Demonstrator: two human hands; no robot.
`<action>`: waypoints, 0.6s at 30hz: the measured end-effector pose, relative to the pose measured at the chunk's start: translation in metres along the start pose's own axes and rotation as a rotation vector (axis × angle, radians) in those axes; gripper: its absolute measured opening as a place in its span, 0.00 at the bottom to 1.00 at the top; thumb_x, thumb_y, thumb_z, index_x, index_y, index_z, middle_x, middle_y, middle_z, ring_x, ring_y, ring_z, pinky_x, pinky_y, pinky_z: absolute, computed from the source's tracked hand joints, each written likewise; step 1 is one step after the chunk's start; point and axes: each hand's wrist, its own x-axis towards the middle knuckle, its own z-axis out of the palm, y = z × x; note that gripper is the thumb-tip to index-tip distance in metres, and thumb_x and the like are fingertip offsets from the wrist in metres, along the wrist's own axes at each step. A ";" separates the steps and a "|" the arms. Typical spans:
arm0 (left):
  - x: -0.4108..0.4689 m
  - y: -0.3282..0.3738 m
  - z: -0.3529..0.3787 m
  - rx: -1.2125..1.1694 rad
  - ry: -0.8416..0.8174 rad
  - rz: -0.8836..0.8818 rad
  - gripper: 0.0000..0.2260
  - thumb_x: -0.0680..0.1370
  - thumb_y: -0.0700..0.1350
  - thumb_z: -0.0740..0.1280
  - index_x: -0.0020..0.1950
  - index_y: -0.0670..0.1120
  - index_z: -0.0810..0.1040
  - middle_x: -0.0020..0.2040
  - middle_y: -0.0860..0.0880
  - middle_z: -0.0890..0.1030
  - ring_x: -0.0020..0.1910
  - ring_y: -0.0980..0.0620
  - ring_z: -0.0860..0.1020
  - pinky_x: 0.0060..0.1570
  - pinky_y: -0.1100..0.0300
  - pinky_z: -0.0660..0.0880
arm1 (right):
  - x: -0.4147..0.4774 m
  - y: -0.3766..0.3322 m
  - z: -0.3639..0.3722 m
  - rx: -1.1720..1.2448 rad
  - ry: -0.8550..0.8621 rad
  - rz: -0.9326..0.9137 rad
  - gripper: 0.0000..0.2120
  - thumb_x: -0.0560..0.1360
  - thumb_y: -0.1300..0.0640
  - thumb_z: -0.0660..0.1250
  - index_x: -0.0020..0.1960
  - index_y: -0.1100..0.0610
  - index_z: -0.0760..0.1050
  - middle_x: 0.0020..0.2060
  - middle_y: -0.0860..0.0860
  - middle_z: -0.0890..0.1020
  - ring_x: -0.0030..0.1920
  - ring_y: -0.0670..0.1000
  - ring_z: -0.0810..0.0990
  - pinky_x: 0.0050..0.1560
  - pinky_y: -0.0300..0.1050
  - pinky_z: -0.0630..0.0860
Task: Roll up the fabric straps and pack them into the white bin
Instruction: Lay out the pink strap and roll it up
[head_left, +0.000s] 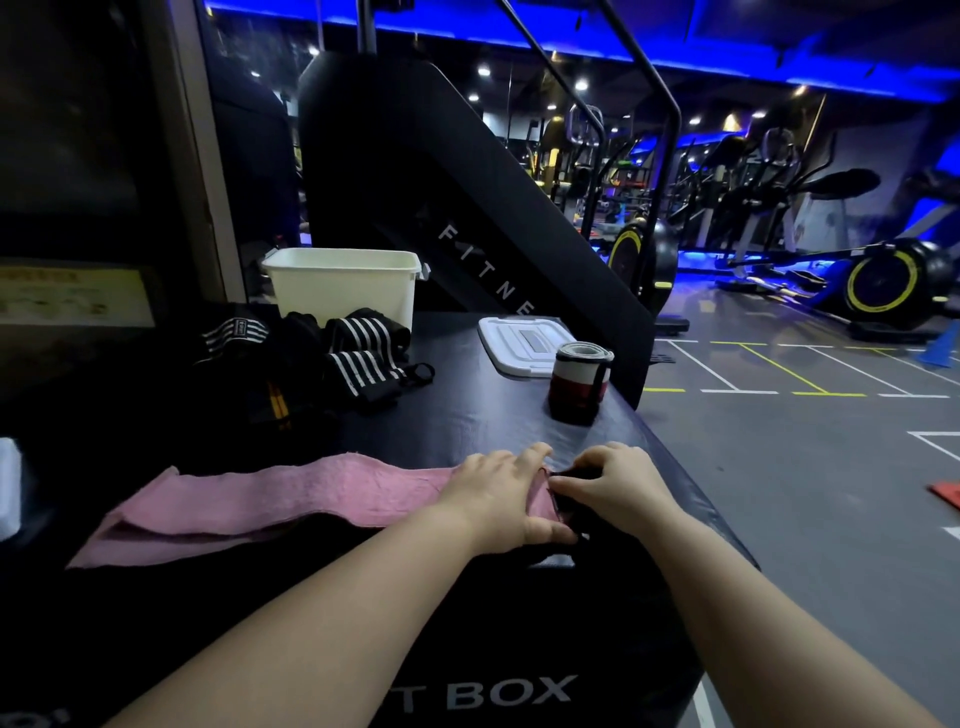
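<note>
A long pink fabric strap (270, 496) lies flat across the black padded box (467, 415), running from the left toward the right. My left hand (501, 496) rests on its right end with fingers spread. My right hand (621, 486) pinches the dark end piece of the strap right beside it. A rolled strap (579, 382) in white, red and black stands upright behind my hands. A heap of black straps with white stripes (358, 353) lies at the back left. The white bin (343, 286) stands open behind that heap.
The bin's white lid (519, 340) lies flat near the box's far right edge. A black stair machine (467, 208) rises right behind the box. The box's right edge drops to the grey gym floor (805, 467). A white object (8, 486) shows at the far left.
</note>
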 end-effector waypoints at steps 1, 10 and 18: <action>-0.003 0.001 -0.003 -0.001 -0.009 -0.012 0.46 0.68 0.71 0.67 0.78 0.53 0.52 0.71 0.46 0.68 0.72 0.46 0.64 0.71 0.50 0.60 | 0.001 -0.001 -0.001 -0.007 -0.001 -0.015 0.14 0.64 0.35 0.72 0.36 0.44 0.76 0.41 0.46 0.79 0.52 0.52 0.76 0.48 0.42 0.68; -0.019 -0.020 -0.009 0.116 -0.105 0.030 0.38 0.76 0.69 0.55 0.80 0.52 0.49 0.79 0.53 0.56 0.76 0.49 0.54 0.74 0.52 0.51 | 0.007 0.002 -0.006 -0.068 0.014 -0.105 0.13 0.66 0.40 0.75 0.40 0.48 0.81 0.39 0.44 0.78 0.49 0.51 0.77 0.50 0.44 0.72; -0.037 -0.040 -0.011 0.146 -0.110 -0.047 0.37 0.77 0.70 0.52 0.80 0.53 0.46 0.80 0.54 0.52 0.77 0.50 0.50 0.74 0.52 0.47 | 0.005 0.005 -0.002 -0.045 0.018 -0.115 0.12 0.66 0.37 0.73 0.39 0.44 0.79 0.42 0.46 0.79 0.51 0.52 0.77 0.53 0.47 0.73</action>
